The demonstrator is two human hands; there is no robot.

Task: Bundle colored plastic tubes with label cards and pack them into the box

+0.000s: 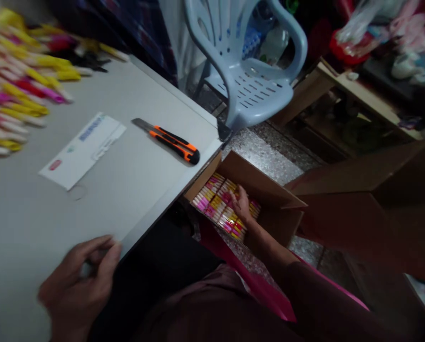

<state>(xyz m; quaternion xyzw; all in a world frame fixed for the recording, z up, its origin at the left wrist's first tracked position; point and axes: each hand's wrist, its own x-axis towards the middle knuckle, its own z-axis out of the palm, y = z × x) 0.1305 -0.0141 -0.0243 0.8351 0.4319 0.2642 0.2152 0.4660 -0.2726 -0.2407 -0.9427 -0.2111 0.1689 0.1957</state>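
Observation:
My right hand [241,205] reaches down into an open cardboard box [257,178] beside the table. Its fingers are apart and rest over neatly packed bundles of slim sticks [216,204] in white, yellow, pink and red. Over the table's near edge, my left hand [84,280] is loosely curled, thumb and index tips close together, and no object shows in it. That hand is somewhat blurred. A thin rubber band [77,192] lies on the tabletop, touching the end of a white printed paper slip [84,149].
An orange and black utility knife [175,143] lies on the table [137,190], blade out. Loose coloured sticks [23,80] are heaped at the far left. A pale blue plastic chair [251,90] stands beyond the table corner. Another larger cardboard box [344,223] is at the right.

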